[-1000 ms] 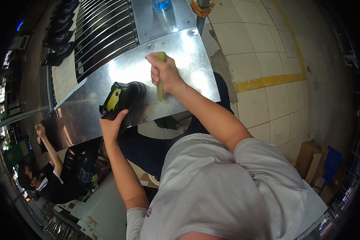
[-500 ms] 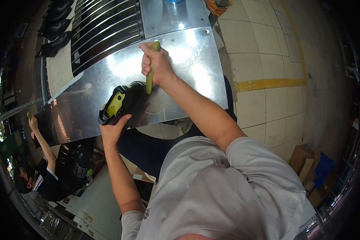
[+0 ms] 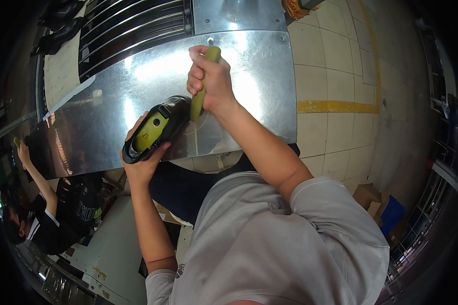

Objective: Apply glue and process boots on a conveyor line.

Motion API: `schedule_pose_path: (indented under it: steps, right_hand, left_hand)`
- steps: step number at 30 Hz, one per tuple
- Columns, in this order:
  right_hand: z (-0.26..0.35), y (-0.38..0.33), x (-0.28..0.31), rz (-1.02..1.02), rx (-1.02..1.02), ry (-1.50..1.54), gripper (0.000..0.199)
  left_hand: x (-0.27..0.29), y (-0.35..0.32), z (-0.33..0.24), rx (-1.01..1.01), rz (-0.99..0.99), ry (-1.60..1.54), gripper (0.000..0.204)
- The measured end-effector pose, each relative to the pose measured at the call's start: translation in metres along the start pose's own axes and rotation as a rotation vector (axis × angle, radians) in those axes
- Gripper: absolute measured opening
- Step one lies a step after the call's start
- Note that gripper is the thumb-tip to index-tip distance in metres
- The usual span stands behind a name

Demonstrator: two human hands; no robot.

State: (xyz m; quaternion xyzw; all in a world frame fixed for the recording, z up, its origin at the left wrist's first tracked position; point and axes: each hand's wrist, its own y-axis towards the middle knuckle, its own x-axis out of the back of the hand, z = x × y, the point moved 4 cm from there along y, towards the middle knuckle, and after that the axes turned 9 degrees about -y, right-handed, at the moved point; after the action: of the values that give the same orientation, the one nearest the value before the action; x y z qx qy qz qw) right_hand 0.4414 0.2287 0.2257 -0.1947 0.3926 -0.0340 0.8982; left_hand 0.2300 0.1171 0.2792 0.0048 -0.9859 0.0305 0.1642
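My left hand [image 3: 141, 165] is wrapped round the heel end of a black shoe [image 3: 175, 111]. A yellow-green shoe last [image 3: 148, 136], with a dark round hole in its top, fills the shoe's opening. The toe points away and to the right, over a shiny metal table [image 3: 254, 122]. My right hand [image 3: 213, 84] is closed in a fist round a yellow-green stick [image 3: 198, 104], held nearly upright in the picture. The stick's lower end is right beside the shoe's toe; I cannot tell whether it touches.
Beyond the table lies a rack of metal bars [image 3: 132, 38]. Several black shoes [image 3: 60, 36] stand on a pale ledge at the far left. At left, a person [image 3: 43, 218] in dark clothes reaches to the table's end. Cardboard boxes [image 3: 366, 195] sit on the floor at right.
The view has shifted slightly. The shoe's opening has tilted more toward me, and more of the last shows. The stick stays in my right hand beside the toe.
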Motion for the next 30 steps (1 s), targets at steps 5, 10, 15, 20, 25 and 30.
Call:
schedule_pose_path:
  steps: [5, 10, 15, 20, 25, 30]
  right_hand:
    - [0.003, 0.004, -0.008, -0.008, 0.011, -0.059, 0.022]
    - [0.002, 0.000, -0.025, 0.099, 0.029, -0.105, 0.021]
    - [-0.025, -0.034, -0.036, 0.178, 0.153, -0.189, 0.017]
    - [-0.047, -0.044, -0.047, 0.300, 0.076, -0.235, 0.017]
    - [-0.045, -0.035, -0.062, 0.313, -0.076, -0.043, 0.019]
    - [-0.055, -0.032, -0.077, 0.326, -0.094, -0.081, 0.023]
  left_hand:
    - [0.000, -0.001, -0.008, -0.008, -0.046, 0.025, 0.070]
    - [0.003, -0.008, -0.005, -0.024, -0.089, 0.059, 0.062]
    - [0.021, -0.056, 0.000, -0.106, -0.149, 0.170, 0.055]
    - [0.040, -0.129, 0.029, -0.028, -0.323, 0.190, 0.059]
    - [0.039, -0.153, 0.079, -0.146, -0.499, 0.137, 0.068]
    - [0.036, -0.155, 0.100, -0.129, -0.484, 0.055, 0.088]
